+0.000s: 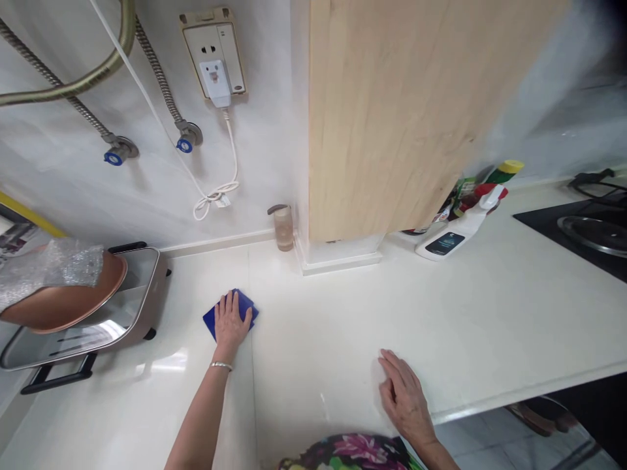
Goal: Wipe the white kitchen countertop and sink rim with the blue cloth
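Note:
A folded blue cloth (247, 307) lies on the white countertop (313, 326), pressed under my left hand (231, 320). The fingers of that hand stretch over the cloth, and its thumb rests on the right part. A silver bracelet circles the left wrist. My right hand (404, 395) lies near the counter's front edge, its fingers loosely extended and holding nothing. Between the two hands is bare countertop with a thin seam just right of the cloth.
A rectangular pan (142, 313) with a copper-coloured pan (73, 310) sits left. Against the wall stands a small brownish container (283, 228). A wooden cabinet (392, 117) juts out; a white spray bottle (455, 232) and a black hob (582, 232) are right.

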Demonstrator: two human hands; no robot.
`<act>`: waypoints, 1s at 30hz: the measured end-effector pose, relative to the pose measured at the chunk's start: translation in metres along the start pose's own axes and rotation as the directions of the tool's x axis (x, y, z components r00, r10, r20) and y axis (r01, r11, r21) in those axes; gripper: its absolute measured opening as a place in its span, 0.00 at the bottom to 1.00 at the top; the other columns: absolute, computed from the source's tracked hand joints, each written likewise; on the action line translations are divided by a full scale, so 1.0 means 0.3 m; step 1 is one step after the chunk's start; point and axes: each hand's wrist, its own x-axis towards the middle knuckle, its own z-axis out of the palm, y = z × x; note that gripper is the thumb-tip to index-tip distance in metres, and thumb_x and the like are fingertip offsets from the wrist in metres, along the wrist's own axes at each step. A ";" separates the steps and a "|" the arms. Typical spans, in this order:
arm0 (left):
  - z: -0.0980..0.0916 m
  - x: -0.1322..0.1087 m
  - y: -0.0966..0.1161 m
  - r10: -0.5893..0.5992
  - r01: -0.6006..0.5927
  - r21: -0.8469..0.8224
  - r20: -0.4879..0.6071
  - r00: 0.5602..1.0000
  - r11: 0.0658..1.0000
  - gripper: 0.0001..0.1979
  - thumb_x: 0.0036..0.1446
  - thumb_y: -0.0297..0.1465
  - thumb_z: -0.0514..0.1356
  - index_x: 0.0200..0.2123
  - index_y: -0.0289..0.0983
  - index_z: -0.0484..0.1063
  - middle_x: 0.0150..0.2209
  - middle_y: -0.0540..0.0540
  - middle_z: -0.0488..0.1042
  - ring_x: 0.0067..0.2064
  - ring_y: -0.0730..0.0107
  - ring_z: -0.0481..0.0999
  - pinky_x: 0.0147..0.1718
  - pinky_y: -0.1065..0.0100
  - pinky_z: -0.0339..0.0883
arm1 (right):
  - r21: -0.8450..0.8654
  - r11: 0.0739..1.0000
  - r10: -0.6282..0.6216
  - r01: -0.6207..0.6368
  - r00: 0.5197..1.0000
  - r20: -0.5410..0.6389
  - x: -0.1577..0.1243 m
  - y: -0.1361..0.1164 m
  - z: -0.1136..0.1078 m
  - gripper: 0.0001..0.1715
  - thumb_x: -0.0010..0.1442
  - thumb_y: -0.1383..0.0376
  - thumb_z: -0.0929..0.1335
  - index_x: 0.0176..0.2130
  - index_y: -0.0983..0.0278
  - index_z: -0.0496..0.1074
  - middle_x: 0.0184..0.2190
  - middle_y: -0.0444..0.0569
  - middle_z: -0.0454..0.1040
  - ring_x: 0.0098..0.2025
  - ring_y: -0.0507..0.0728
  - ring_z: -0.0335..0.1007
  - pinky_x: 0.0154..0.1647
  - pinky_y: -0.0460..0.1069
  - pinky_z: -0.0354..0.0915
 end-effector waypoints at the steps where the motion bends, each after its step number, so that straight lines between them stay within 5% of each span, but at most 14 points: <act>1: 0.008 0.033 0.010 -0.015 0.015 0.002 0.000 1.000 1.000 0.36 0.64 0.46 0.46 0.69 0.29 0.54 0.70 0.36 0.56 0.72 0.48 0.51 0.69 0.47 0.46 | 0.002 1.000 0.001 -0.001 1.000 0.005 -0.001 0.000 0.000 0.30 0.64 0.70 0.60 0.64 0.62 0.58 0.61 0.56 0.68 0.64 0.62 0.62 0.64 0.65 0.63; 13: 0.099 0.395 0.139 -0.042 0.042 -0.050 -0.002 0.999 0.998 0.37 0.63 0.45 0.47 0.68 0.26 0.54 0.71 0.34 0.55 0.71 0.43 0.50 0.69 0.45 0.43 | -0.016 1.000 0.016 -0.015 0.998 0.058 -0.025 0.030 0.015 0.33 0.63 0.70 0.60 0.66 0.60 0.57 0.63 0.54 0.66 0.64 0.64 0.62 0.63 0.67 0.63; 24: 0.175 0.656 0.169 0.309 -0.305 -0.082 0.036 0.951 0.949 0.36 0.63 0.46 0.47 0.68 0.31 0.56 0.70 0.38 0.56 0.71 0.49 0.52 0.70 0.49 0.43 | -0.121 0.992 -0.026 0.037 0.996 0.087 -0.028 0.051 0.012 0.34 0.60 0.71 0.61 0.65 0.62 0.59 0.61 0.55 0.69 0.63 0.64 0.65 0.58 0.62 0.69; 30: 0.195 0.707 0.172 0.417 -0.414 -0.074 0.041 0.908 0.907 0.35 0.63 0.46 0.47 0.68 0.34 0.56 0.70 0.40 0.57 0.71 0.51 0.52 0.70 0.50 0.43 | -0.148 0.988 -0.038 0.050 0.996 0.079 -0.007 0.042 0.008 0.35 0.60 0.72 0.61 0.65 0.62 0.59 0.61 0.53 0.69 0.64 0.62 0.64 0.60 0.60 0.68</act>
